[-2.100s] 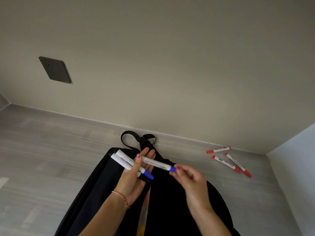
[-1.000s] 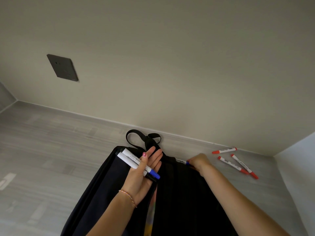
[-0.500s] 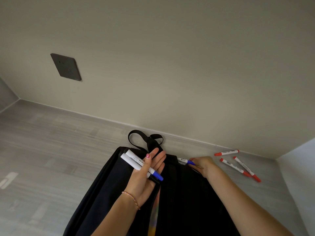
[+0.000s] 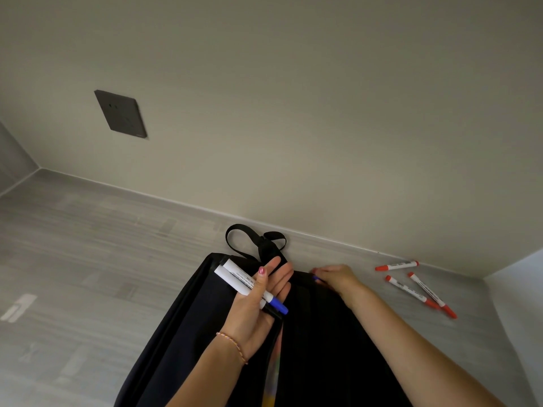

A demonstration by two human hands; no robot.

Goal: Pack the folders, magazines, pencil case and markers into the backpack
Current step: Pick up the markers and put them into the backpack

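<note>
Over the black backpack [image 4: 182, 333] lying on the grey floor [image 4: 88, 245], your left hand [image 4: 255, 312] pins two white markers [image 4: 241, 282] under its thumb, fingers stretched flat, one blue cap pointing near-right. Your right hand [image 4: 335, 279] curls at the bag's far edge around a blue-tipped marker [image 4: 316, 279], mostly hidden. Three red-capped markers [image 4: 417, 289] lie apart on the floor to the right, near the wall [image 4: 293, 113].
</note>
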